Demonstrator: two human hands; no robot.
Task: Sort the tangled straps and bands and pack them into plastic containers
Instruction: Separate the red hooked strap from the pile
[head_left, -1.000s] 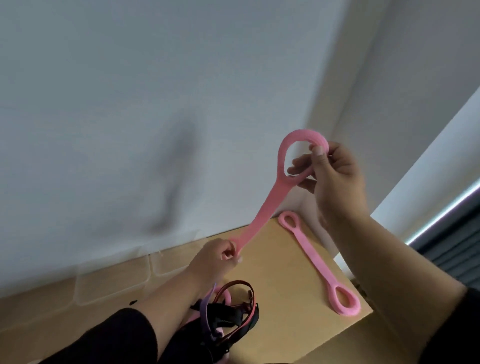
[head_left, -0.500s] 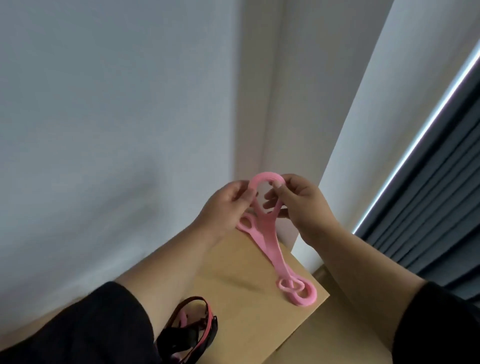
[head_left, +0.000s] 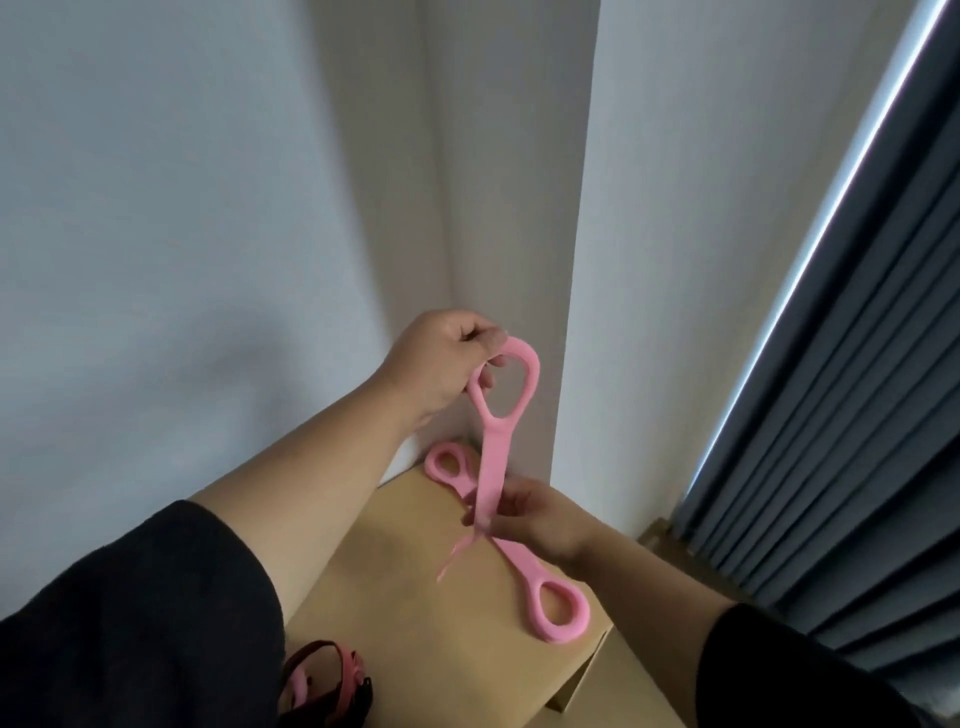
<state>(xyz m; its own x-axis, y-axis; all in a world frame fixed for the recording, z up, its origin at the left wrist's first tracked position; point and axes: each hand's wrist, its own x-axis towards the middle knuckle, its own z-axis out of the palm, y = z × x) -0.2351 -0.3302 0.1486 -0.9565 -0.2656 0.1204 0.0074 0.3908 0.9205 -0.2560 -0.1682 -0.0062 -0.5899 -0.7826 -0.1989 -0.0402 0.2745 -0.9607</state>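
Here, in the head view, a black and pink tangle of straps (head_left: 332, 686) is cut off at the bottom edge, partly behind a dark sleeve (head_left: 130, 623). The left hand (head_left: 441, 364) pinches the top loop of a smooth pink rubber band (head_left: 491, 467), held upright; the right hand (head_left: 535, 514) grips its flat middle, fingers curled. A second band (head_left: 550, 608), partly hidden by that hand, lies on the tan worktop (head_left: 415, 597).

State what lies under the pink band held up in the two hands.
Under the held pink band a second pink band lies flat on the tan box. The right hand covers its middle.
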